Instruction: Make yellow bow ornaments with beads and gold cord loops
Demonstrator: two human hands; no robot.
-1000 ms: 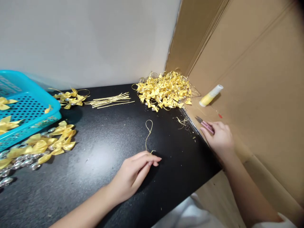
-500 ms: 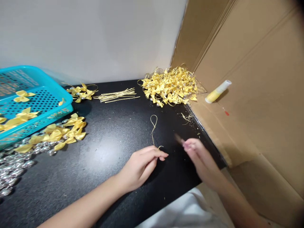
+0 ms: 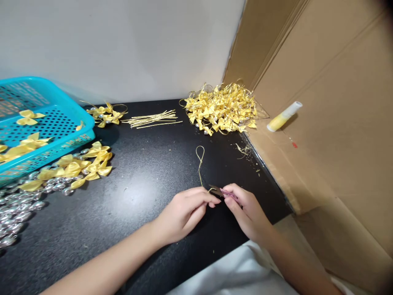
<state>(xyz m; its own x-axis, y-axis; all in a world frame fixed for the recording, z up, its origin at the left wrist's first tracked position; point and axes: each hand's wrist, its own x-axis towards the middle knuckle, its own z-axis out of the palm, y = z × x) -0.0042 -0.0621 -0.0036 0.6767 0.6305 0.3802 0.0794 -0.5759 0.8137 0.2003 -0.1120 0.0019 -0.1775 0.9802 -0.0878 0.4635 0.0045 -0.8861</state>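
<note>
A thin gold cord [image 3: 199, 159], tied into a small loop at its far end, runs over the black table into my left hand [image 3: 192, 209]. The fingers of that hand are closed on the cord, and a short end pokes out beside the fingertips. My right hand [image 3: 245, 209] grips small scissors with pinkish-purple handles [image 3: 230, 194]. The dark blades [image 3: 216, 190] point left and meet the cord's short end close to my left fingertips. Whether the blades are parted is too small to tell.
A turquoise basket [image 3: 61, 141] holds yellow ribbon bows. More bows [image 3: 97, 162] and silver beads [image 3: 18, 217] lie beside it. Cut gold cords [image 3: 153, 119] and a heap of finished bows [image 3: 221, 108] lie at the back. A cardboard wall [image 3: 334, 114] bounds the right side.
My right hand has moved left and toward me, bringing the scissors to the cord end. My left hand stays nearly in place, still closed on the cord.
</note>
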